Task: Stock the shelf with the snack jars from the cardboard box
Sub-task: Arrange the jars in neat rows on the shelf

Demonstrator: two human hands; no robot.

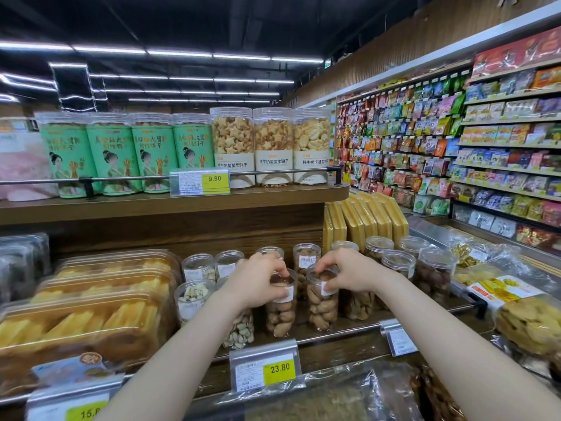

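Observation:
Two clear snack jars of brown nuts stand side by side at the front of the middle shelf [337, 331]. My left hand [256, 282] grips the top of the left jar [280, 312]. My right hand [349, 273] grips the lid of the right jar [322, 308]. Both jars rest upright on the shelf, close together. More clear jars [397, 264] of nuts stand behind and beside them. The cardboard box is out of view.
Flat clear trays of yellow pastries [91, 305] fill the shelf's left side. Tall biscuit jars [232, 144] line the upper shelf behind a rail. A price tag reading 23.80 [265, 370] hangs below. Bagged snacks [516, 302] lie at right, and wall shelves run along the aisle.

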